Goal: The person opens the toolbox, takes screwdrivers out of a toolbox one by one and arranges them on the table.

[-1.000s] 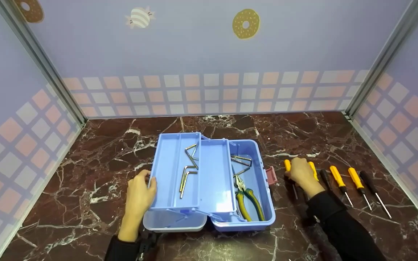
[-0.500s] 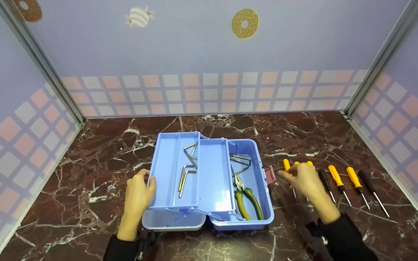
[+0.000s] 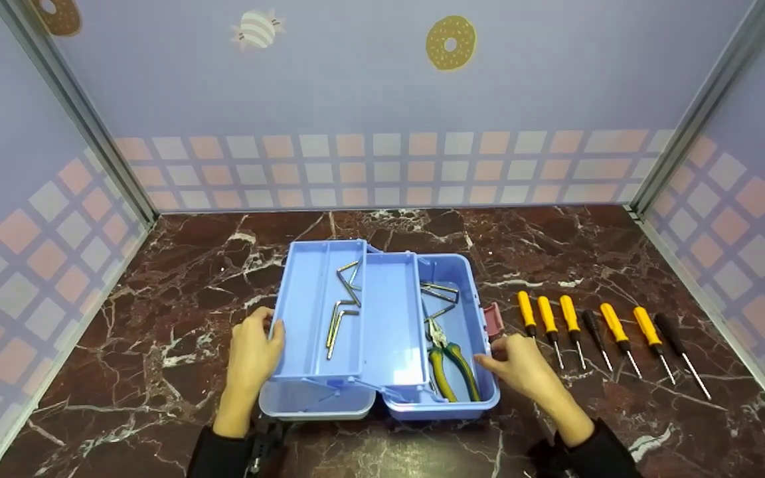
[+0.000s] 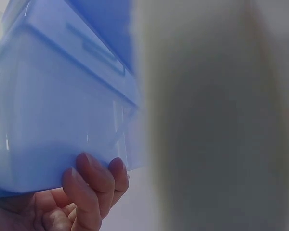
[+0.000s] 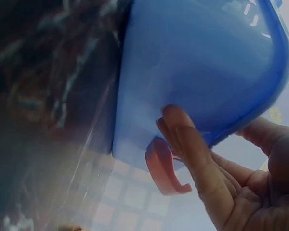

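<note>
An opened blue plastic toolbox [image 3: 392,345] stands in the head view's middle, its trays fanned out to the left. My left hand [image 3: 255,348] holds the outer left tray's edge; in the left wrist view its fingers [image 4: 94,178] curl against a blue wall. With the thumb over the rim and fingers outside, my right hand [image 3: 525,368] grips the box's right wall, below the pink latch [image 5: 161,168]. Gold-coloured hex keys [image 3: 334,328] lie in the left tray, and more hex keys [image 3: 442,292] lie in the deep compartment. Green-and-yellow pliers [image 3: 441,375] lie there too.
Several screwdrivers with yellow handles [image 3: 613,322] or black handles [image 3: 671,332] lie in a row right of the toolbox. The dark marbled table [image 3: 190,292] is bounded by patterned walls [image 3: 382,99] at the back and sides.
My right hand has left the screwdrivers and moved left to the toolbox's right wall. The leftmost screwdrivers, partly covered before, now show fully. The left hand stays at the tray.
</note>
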The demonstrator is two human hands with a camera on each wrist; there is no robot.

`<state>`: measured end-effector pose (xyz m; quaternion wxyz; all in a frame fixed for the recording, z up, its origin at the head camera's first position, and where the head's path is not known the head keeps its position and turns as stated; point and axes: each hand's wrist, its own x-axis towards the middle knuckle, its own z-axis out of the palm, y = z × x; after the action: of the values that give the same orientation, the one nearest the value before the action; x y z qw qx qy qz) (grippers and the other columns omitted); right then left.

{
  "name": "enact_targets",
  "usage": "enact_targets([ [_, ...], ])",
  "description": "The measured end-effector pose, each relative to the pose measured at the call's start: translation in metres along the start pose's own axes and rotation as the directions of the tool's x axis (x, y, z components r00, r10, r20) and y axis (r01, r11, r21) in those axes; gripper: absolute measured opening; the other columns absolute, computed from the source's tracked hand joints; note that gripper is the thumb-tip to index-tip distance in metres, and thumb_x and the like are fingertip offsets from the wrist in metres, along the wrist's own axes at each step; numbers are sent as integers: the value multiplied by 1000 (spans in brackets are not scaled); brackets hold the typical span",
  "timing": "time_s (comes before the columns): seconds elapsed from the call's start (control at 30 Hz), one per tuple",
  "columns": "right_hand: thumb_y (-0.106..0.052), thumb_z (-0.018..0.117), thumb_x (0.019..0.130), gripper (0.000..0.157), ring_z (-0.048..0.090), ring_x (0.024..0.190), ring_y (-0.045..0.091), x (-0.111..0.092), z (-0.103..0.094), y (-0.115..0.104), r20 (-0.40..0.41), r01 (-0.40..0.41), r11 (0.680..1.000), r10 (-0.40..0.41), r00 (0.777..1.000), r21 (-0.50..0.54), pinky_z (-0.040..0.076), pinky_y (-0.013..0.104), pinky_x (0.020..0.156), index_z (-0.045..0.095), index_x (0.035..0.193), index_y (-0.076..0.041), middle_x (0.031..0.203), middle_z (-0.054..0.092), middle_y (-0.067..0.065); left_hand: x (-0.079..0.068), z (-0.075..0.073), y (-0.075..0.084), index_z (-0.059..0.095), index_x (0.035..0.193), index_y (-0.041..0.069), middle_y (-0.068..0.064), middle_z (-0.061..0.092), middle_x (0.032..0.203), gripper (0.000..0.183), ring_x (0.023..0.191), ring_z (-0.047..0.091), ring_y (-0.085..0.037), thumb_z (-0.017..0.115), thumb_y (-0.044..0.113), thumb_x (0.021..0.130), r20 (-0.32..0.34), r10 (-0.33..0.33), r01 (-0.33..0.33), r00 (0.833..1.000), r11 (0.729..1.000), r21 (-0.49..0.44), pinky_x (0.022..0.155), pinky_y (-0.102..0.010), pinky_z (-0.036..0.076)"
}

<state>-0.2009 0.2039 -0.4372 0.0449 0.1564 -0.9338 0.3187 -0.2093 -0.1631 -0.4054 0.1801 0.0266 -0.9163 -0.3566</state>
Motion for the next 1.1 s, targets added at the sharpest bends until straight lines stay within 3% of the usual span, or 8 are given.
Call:
enact_targets([
  [0.3, -17, 69, 76, 38, 23, 40, -4, -1, 1, 2, -24, 9, 1000, -9, 1000, -8, 20, 17, 40, 41, 50, -12, 46, 28, -12, 2, -4, 1, 61, 97, -9, -21, 64, 81, 23, 75, 61, -32, 52, 11, 88, 63, 22, -17, 998, 997, -80, 68, -44, 47],
  [0.5, -16, 68, 76, 37, 23, 40, -4, 0, 2, 2, -25, 19, 1000, -19, 1000, -8, 21, 17, 40, 42, 50, -12, 45, 29, -12, -2, -17, -11, 54, 113, -11, -26, 60, 99, 50, 90, 58, -38, 24, 27, 98, 181, -70, 115, 981, 962, -249, 82, -45, 43],
  [0.67, -15, 68, 77, 39, 22, 39, -4, 0, 4, 2, -9, 32, 999, -32, 999, 9, 19, 16, 40, 39, 50, -12, 45, 27, -11, -13, -24, -33, 48, 114, -17, -31, 53, 110, 37, 104, 49, -43, 40, 13, 94, 268, -30, 73, 963, 986, -150, 91, -48, 36],
  [0.73, -14, 67, 77, 39, 23, 39, -4, 0, 4, 2, -7, 32, 999, -32, 999, 14, 19, 16, 40, 39, 50, -12, 45, 27, -11, -20, -25, -41, 49, 111, -18, -32, 52, 110, 33, 104, 48, -44, 48, 6, 88, 336, 15, 20, 942, 995, -100, 91, -49, 35],
  [0.83, -13, 67, 77, 37, 24, 40, -2, 0, 5, 2, -6, 29, 1000, -29, 1000, 12, 20, 16, 40, 41, 50, -11, 45, 28, -11, -29, -23, -49, 53, 106, -17, -30, 58, 98, 31, 89, 57, -39, 54, 3, 83, 457, 65, -16, 887, 994, -110, 79, -46, 45],
  [0.97, -12, 67, 76, 37, 25, 41, 0, 0, 5, 3, -7, 28, 1000, -28, 1000, 7, 19, 17, 41, 41, 50, -11, 46, 28, -11, -36, -22, -52, 58, 99, -13, -22, 63, 87, 27, 77, 61, -33, 60, 6, 80, 525, 131, -58, 841, 986, -154, 71, -45, 48],
  [1.03, -11, 67, 76, 37, 25, 41, 1, 0, 5, 3, -12, 28, 1000, -28, 1000, 6, 19, 17, 41, 40, 50, -11, 46, 28, -11, -38, -21, -51, 60, 97, -11, -21, 64, 86, 25, 78, 61, -34, 61, 5, 78, 513, 142, -77, 847, 986, -147, 73, -46, 47],
  [1.1, -11, 67, 76, 37, 24, 42, 1, 0, 4, 3, -17, 28, 1000, -28, 999, 8, 18, 17, 41, 40, 50, -11, 46, 27, -11, -38, -19, -49, 62, 94, -8, -19, 64, 84, 21, 77, 61, -32, 62, 0, 74, 475, 126, -84, 871, 991, -108, 73, -46, 47],
])
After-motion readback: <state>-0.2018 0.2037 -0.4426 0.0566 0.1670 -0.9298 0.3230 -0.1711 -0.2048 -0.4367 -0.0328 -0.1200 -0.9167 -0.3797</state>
